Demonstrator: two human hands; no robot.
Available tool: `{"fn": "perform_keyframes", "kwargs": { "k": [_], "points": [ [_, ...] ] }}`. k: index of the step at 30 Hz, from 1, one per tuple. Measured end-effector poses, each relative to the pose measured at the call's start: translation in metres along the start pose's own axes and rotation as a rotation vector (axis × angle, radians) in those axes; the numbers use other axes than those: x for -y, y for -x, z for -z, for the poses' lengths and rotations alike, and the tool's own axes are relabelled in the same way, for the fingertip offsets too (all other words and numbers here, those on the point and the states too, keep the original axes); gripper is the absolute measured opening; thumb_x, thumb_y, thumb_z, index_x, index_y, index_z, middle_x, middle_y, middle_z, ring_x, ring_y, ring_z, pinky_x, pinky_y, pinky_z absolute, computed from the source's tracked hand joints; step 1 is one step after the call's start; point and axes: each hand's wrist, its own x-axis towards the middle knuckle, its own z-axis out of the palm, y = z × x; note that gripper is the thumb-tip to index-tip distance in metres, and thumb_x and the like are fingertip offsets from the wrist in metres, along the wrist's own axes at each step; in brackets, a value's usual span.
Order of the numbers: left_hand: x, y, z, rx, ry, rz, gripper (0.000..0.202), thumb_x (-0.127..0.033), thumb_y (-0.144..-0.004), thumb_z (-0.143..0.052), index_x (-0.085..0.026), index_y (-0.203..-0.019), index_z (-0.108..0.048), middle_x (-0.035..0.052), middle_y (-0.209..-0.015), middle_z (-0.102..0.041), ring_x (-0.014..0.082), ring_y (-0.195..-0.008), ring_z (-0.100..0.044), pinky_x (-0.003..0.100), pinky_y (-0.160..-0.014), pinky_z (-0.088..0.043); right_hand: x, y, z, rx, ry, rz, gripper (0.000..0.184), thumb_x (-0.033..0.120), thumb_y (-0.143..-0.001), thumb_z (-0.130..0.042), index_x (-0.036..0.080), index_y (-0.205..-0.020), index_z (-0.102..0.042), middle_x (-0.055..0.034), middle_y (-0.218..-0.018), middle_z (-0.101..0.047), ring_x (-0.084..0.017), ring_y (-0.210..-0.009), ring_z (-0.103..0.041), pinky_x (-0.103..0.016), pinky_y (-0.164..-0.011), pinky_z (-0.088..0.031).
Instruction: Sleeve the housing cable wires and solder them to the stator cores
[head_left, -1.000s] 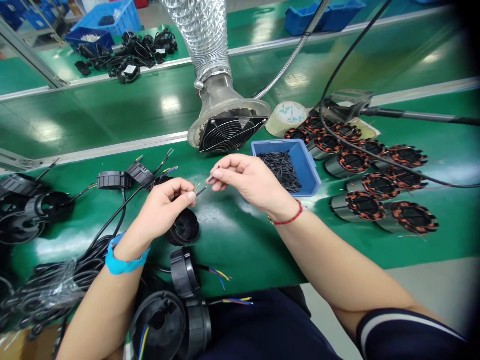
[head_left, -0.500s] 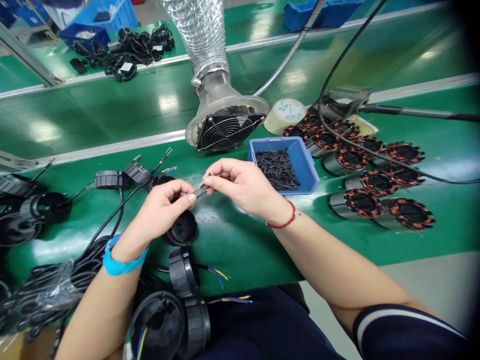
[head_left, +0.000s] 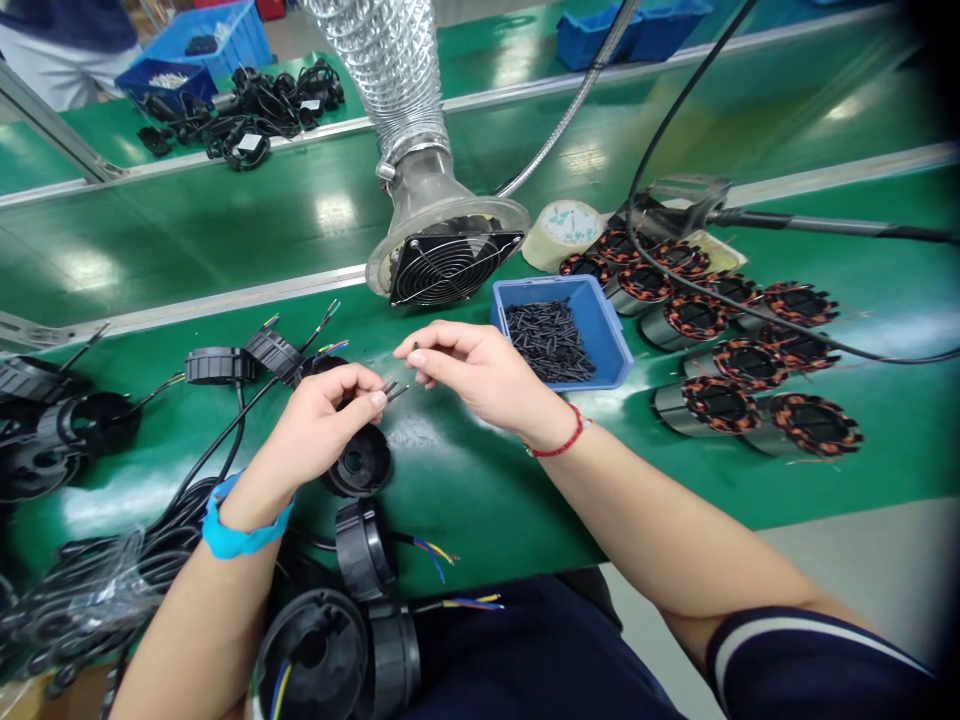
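My left hand (head_left: 334, 415) pinches a few thin wires between thumb and forefinger. Short black tubes (head_left: 397, 390) cover the ends that poke out past the fingertips. Just to the right, apart from the wires, is my right hand (head_left: 469, 365). Its thumb and fingers are pinched together, with a small dark tip, apparently another black tube (head_left: 416, 346), showing at them. Beneath the left hand lies a round black plastic housing (head_left: 361, 462). A blue bin (head_left: 611, 345) beside my right hand holds many short black tubes (head_left: 551, 342).
Behind my hands hangs a fan (head_left: 454, 268) under a silver duct (head_left: 390, 70). Copper-wound stators (head_left: 720, 403) stand at right beneath a looping black cable (head_left: 656, 130). Bundled black cords (head_left: 127, 590) and more housings (head_left: 315, 650) crowd the left and front. A tape roll (head_left: 562, 235) stands behind the bin.
My right hand has come away from the wires, leaving a small gap. The wire ends at my left fingertips now show black tubes. My left hand stays nearly in place.
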Motion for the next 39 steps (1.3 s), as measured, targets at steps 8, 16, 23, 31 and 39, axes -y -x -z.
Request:
{"fn": "perform_keyframes", "kwargs": {
  "k": [8,16,23,31,39],
  "points": [
    [0.001,0.002,0.000,0.012,-0.007,0.012,0.017,-0.028,-0.081,-0.058,-0.015,-0.070,-0.058,-0.0030,-0.063,-0.054,0.0100,-0.060,-0.046,0.023,-0.059,-0.037,-0.006,0.004,-0.010,0.038,-0.258,-0.018,0.010,0.024,-0.083,-0.067,0.017,-0.086,-0.061,-0.0018,-0.086,-0.071,-0.010,-0.074,-0.066,-0.026,-0.074,-0.054],
    [0.001,0.002,0.001,0.018,-0.029,0.006,0.016,-0.026,-0.082,-0.057,-0.015,-0.069,-0.057,-0.0039,-0.063,-0.053,0.0094,-0.061,-0.047,0.022,-0.059,-0.037,-0.002,0.006,-0.010,0.052,-0.077,0.052,0.009,0.026,-0.085,-0.064,0.017,-0.085,-0.062,-0.0038,-0.087,-0.070,-0.014,-0.078,-0.066,-0.031,-0.076,-0.053],
    [0.005,0.001,-0.001,0.023,-0.084,-0.003,0.016,-0.028,-0.084,-0.056,-0.016,-0.074,-0.057,-0.0045,-0.065,-0.051,0.0093,-0.061,-0.045,0.022,-0.059,-0.036,0.001,0.005,-0.006,0.022,0.196,0.085,0.007,0.023,-0.084,-0.060,0.017,-0.082,-0.063,-0.0005,-0.080,-0.067,-0.012,-0.074,-0.058,-0.026,-0.068,-0.045],
    [0.005,0.003,0.000,0.027,-0.139,-0.036,0.017,-0.028,-0.086,-0.054,-0.015,-0.076,-0.059,-0.0037,-0.068,-0.054,0.0100,-0.066,-0.047,0.022,-0.063,-0.037,-0.003,0.003,-0.016,0.109,0.241,-0.060,0.015,0.029,-0.086,-0.055,0.018,-0.077,-0.059,0.0019,-0.071,-0.059,-0.011,-0.065,-0.051,-0.025,-0.060,-0.038],
    [0.005,0.004,0.000,-0.004,-0.152,-0.034,0.017,-0.029,-0.087,-0.054,-0.015,-0.078,-0.060,-0.0024,-0.070,-0.055,0.0111,-0.068,-0.048,0.022,-0.065,-0.037,-0.004,0.003,-0.020,0.123,0.229,-0.083,0.016,0.033,-0.086,-0.051,0.019,-0.078,-0.055,0.0019,-0.069,-0.055,-0.012,-0.064,-0.050,-0.026,-0.060,-0.038]
  ]
}}
